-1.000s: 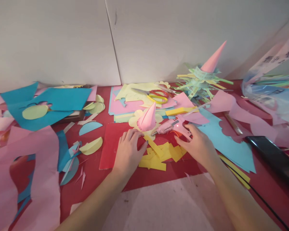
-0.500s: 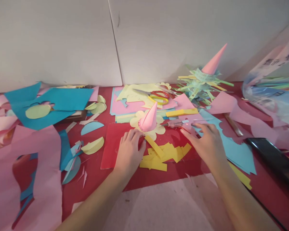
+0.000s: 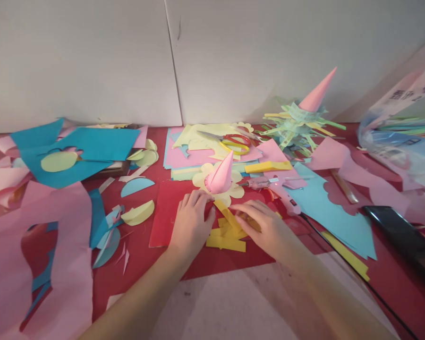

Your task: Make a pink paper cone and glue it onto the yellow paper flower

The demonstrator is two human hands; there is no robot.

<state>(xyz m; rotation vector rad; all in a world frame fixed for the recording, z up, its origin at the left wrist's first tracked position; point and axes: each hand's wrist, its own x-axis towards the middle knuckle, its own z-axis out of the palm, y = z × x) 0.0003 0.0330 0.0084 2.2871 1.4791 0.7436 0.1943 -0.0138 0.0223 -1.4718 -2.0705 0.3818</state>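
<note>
My left hand (image 3: pixel 192 219) is closed, with its fingertips at the upper end of a yellow paper strip (image 3: pixel 226 215). The strip slants over a pile of other yellow paper pieces (image 3: pixel 226 243). On the strip's other side my right hand (image 3: pixel 265 226) hovers over the pile, thumb and forefinger apart, nothing seen between them. Just beyond the fingers, a pink paper cone (image 3: pixel 220 177) stands on a pale yellow flower-shaped paper (image 3: pixel 237 190). A pink glue gun (image 3: pixel 278 189) lies on the table to the right, its nozzle toward the flower.
Scissors (image 3: pixel 230 141) rest on stacked paper at the back. A fringed paper piece with a pink cone (image 3: pixel 317 94) stands behind on the right. A black phone (image 3: pixel 403 245) lies far right. Pink paper (image 3: pixel 71 236) and blue paper (image 3: pixel 99 144) cover the left. The glue gun's cord (image 3: pixel 357 278) runs toward me.
My right hand has moved left, away from the glue gun, to the yellow strips. The glue gun's handle is now uncovered. My left hand keeps its place at the strip.
</note>
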